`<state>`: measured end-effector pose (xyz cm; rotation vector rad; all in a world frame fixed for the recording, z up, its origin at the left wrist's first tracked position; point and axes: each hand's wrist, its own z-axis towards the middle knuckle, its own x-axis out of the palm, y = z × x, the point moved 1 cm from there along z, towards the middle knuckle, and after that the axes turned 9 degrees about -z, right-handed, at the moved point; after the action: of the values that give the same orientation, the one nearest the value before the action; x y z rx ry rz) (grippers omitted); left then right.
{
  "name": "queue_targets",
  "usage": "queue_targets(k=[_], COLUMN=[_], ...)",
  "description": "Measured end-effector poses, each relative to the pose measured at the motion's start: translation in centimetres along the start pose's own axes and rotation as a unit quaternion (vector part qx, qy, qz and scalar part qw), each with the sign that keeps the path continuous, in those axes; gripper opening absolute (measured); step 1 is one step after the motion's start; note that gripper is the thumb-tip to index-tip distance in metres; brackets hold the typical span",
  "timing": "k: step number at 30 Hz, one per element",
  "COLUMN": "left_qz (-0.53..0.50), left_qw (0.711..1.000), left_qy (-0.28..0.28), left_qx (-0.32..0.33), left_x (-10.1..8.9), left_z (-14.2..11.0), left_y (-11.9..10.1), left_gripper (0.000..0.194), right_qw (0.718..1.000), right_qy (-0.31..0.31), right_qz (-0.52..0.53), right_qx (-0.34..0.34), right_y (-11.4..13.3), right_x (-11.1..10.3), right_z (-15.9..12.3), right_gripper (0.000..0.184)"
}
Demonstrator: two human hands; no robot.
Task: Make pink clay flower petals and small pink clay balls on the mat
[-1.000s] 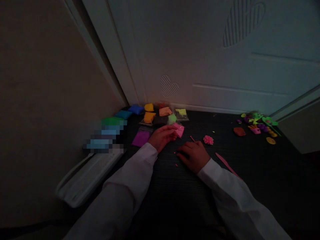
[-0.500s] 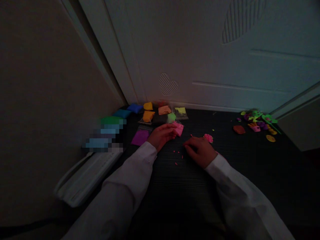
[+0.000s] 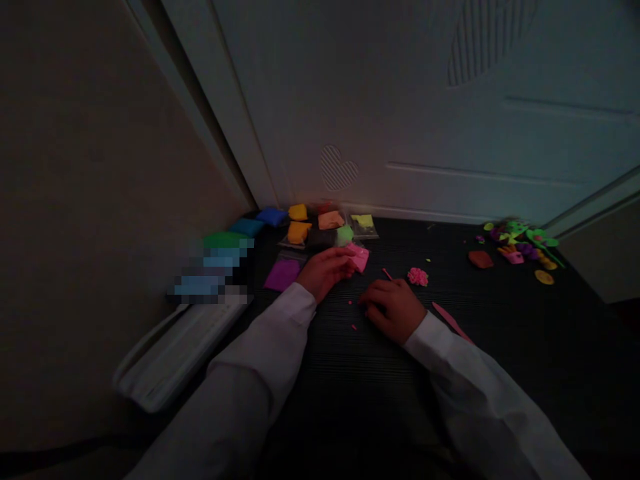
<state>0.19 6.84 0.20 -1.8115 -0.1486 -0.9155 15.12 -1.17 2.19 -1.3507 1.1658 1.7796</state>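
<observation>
My left hand [image 3: 327, 272] has its fingers closed on a pink clay packet [image 3: 358, 258], which sticks out past the fingertips. Lower and to the right, my right hand [image 3: 393, 308] rests on the dark tabletop with its fingers curled and fingertips down among tiny pink clay bits [image 3: 354, 327]. Whatever is under those fingertips is hidden. A pink clay flower [image 3: 418, 277] with ruffled petals lies just beyond the right hand. Near it is a thin pink stick [image 3: 387, 274], partly covered by the hand. A pink modelling knife [image 3: 450, 320] lies beside the right sleeve.
Clay packets, including a purple one [image 3: 283, 273], an orange one [image 3: 299, 233] and a yellow one [image 3: 363, 221], line the back left. A white case [image 3: 185, 353] lies at left. Finished clay pieces [image 3: 525, 247] and a reddish-brown lump [image 3: 481, 259] sit at far right. A white panel [image 3: 425, 133] rises behind.
My right hand has shifted slightly left and down onto the pink bits, uncovering more of the flower, the stick and the pink knife. The left hand stays on the packet.
</observation>
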Motion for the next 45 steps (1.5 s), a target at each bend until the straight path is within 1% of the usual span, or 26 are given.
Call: queue_targets(k=[5,9,13,17,22,28,38,42,45], left_qz=[-0.002,-0.003,-0.006,-0.006,-0.004,-0.001,0.001,0.002,0.003], left_qw=[1.000,1.000,1.000,1.000,1.000,1.000,1.000,1.000,1.000], left_qy=[-0.006,-0.007,0.004,-0.001,-0.004,-0.007,-0.011,-0.015,-0.012], left_qx=[0.000,0.000,0.002,-0.003,-0.003,-0.002,0.000,-0.004,-0.004], left_x=[0.0,0.0,-0.1,-0.1,0.1,0.2,0.3,0.1,0.0], left_z=[0.0,0.0,0.0,0.0,0.0,-0.1,-0.1,-0.1,-0.1], left_y=[0.0,0.0,0.0,0.0,0.0,-0.1,-0.2,-0.1,-0.1], left_gripper=[0.018,0.019,0.018,0.019,0.019,0.019,0.021,0.020,0.020], right_qw=[1.000,1.000,1.000,1.000,0.999,0.999,1.000,1.000,1.000], right_qy=[-0.007,-0.020,0.000,0.016,0.016,0.020,0.017,-0.003,0.003], right_qz=[0.001,0.016,0.016,-0.013,-0.026,-0.026,-0.018,0.002,0.011], right_qx=[0.005,0.003,0.004,0.004,0.011,0.012,-0.013,-0.008,-0.005], right_y=[-0.1,-0.6,-1.2,-1.0,-0.4,-0.3,-0.1,-0.4,-0.9], right_x=[0.1,-0.5,-1.1,-0.8,-0.3,-0.2,-0.2,-0.5,-0.6], right_z=[0.1,0.0,-0.2,-0.3,-0.2,-0.2,-0.2,-0.1,-0.1], right_gripper=[0.018,0.017,0.013,0.016,0.022,0.020,0.019,0.016,0.014])
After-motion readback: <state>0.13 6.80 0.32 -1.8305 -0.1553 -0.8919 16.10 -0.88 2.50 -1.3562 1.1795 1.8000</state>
